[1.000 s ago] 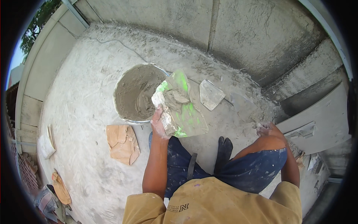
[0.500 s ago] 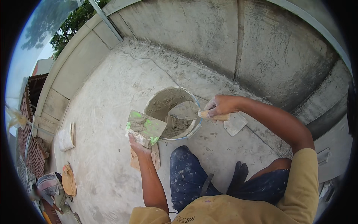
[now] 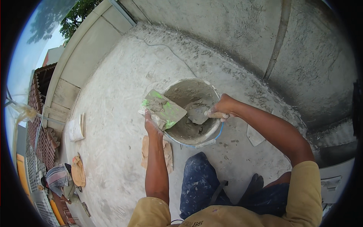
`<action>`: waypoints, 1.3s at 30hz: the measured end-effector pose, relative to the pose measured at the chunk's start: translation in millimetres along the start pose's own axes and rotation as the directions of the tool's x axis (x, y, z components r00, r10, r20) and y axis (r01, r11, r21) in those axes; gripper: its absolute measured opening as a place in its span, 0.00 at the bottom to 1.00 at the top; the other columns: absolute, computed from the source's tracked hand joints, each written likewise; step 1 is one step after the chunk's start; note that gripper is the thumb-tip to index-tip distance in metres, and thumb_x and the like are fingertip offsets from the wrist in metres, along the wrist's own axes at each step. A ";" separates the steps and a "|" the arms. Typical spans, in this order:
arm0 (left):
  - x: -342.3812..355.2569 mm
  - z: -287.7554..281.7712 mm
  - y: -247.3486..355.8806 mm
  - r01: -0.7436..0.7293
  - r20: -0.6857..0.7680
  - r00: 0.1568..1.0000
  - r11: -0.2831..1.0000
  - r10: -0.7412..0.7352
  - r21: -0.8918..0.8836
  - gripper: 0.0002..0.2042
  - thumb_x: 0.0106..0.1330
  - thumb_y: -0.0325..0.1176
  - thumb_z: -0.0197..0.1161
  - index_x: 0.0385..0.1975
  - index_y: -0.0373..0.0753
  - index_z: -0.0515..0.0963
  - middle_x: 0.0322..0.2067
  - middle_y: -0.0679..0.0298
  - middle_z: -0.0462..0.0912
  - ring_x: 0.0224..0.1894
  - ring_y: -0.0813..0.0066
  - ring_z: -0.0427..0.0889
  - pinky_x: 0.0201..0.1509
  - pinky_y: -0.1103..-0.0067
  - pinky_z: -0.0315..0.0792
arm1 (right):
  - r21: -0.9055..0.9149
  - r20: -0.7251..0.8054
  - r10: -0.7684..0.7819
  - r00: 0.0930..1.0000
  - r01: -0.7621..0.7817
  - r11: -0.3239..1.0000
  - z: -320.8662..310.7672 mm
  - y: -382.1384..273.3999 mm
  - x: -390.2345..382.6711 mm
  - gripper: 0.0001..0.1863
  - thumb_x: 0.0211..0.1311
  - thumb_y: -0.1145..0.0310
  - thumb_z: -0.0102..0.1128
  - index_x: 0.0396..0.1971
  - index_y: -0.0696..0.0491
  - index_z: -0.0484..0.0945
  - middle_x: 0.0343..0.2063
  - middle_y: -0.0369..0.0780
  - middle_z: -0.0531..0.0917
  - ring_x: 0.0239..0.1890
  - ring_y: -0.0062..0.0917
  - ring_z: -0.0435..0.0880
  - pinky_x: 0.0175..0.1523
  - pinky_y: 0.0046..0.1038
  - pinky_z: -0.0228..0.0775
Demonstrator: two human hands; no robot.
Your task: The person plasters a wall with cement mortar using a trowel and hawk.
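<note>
A round bucket [image 3: 180, 90] with a blue wire handle stands on the floor before me, grey mortar [image 3: 194, 130] inside it. My right hand [image 3: 224, 107] is wrapped round the wooden handle of a trowel [image 3: 198, 114] at the bucket's right rim. The trowel's grey-smeared blade reaches down inside, against the mortar. My left hand [image 3: 152, 123] grips a flat rectangular float [image 3: 165, 107], green and coated with grey mortar. It is tilted over the bucket's left rim. The fingers under it are partly hidden.
A crumpled brown paper [image 3: 169, 156] lies left of my knee. Right of the bucket lies a pale flat plate [image 3: 255, 135]. A concrete wall [image 3: 227, 34] runs behind, with a cable [image 3: 166, 46] on the floor. Far left, a co-worker [image 3: 58, 181] bends beside a brown sack [image 3: 78, 171].
My right hand has moved in over the bucket's rim, and the trowel blade sits deeper inside. The float stays at the left rim. The whole view has shifted, with the bucket now farther right.
</note>
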State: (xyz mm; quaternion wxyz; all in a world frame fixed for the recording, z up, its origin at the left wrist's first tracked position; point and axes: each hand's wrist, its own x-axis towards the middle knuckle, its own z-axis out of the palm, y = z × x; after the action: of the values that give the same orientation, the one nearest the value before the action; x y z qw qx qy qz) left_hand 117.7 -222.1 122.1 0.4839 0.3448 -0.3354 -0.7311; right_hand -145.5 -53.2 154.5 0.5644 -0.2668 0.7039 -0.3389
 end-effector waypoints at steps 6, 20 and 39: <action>93.5 27.1 25.5 0.040 0.077 0.996 0.998 -0.044 0.054 0.25 0.74 0.44 0.42 0.63 0.33 0.61 0.58 0.51 0.71 0.58 0.54 0.74 0.63 0.61 0.68 | 0.191 -0.008 -0.087 0.996 0.087 0.978 -16.5 -33.9 50.8 0.27 0.47 0.72 0.72 0.46 0.70 0.74 0.38 0.52 0.82 0.31 0.35 0.85 0.19 0.33 0.78; 183.7 -0.5 4.6 -0.131 -0.100 0.962 0.753 0.253 0.645 0.20 0.74 0.44 0.52 0.40 0.28 0.76 0.34 0.61 0.80 0.36 0.76 0.75 0.42 0.79 0.71 | -0.222 -0.214 0.063 0.975 -0.111 0.969 5.0 -108.9 146.4 0.53 0.56 0.53 0.64 0.65 0.75 0.43 0.52 0.64 0.73 0.55 0.48 0.77 0.60 0.34 0.68; 175.1 -7.8 7.7 0.138 -0.256 0.956 0.549 0.143 0.824 0.18 0.71 0.40 0.54 0.42 0.26 0.75 0.36 0.55 0.82 0.38 0.70 0.79 0.44 0.76 0.72 | -0.329 -0.251 0.076 0.965 -0.159 0.931 10.9 -132.3 136.3 0.57 0.54 0.57 0.65 0.67 0.71 0.34 0.55 0.65 0.70 0.57 0.51 0.74 0.64 0.37 0.64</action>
State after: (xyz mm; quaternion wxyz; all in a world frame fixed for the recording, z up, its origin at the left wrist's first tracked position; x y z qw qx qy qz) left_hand 76.4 -390.0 92.8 0.3067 0.6367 -0.5669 -0.4231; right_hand -165.8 -241.5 172.4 0.4410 -0.2772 0.8288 -0.2042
